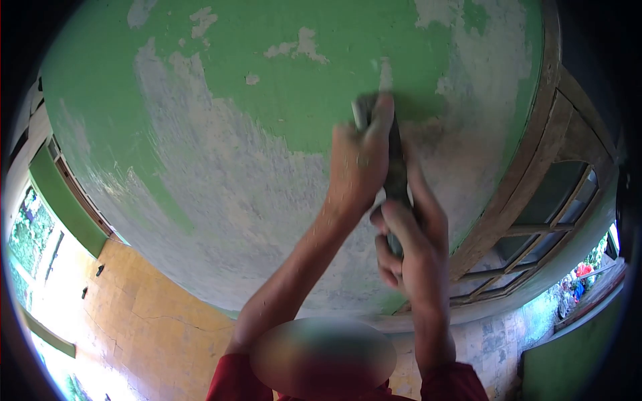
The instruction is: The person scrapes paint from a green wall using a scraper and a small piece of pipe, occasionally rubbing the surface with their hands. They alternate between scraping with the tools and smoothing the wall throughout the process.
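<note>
My left hand [361,157] is closed around the upper part of a long dark hand tool [396,164], its thumb lying along the tool near the top end. Lower down, my right hand [414,244] grips the same tool, fingers curled about its lower end. The tool lies against a wall [281,127] of green paint, with large whitish-grey bare patches where the paint is gone. Just above the tool's tip runs a narrow pale streak [385,73] in the green. Motion blur and my hands hide the tool's exact kind.
A brown wooden frame with glass panes [542,200] borders the wall on the right. Below lies a yellowish tiled floor [154,301]. Small dark objects [100,271] rest on it at the left, near a bright opening. A green low wall [568,361] stands lower right.
</note>
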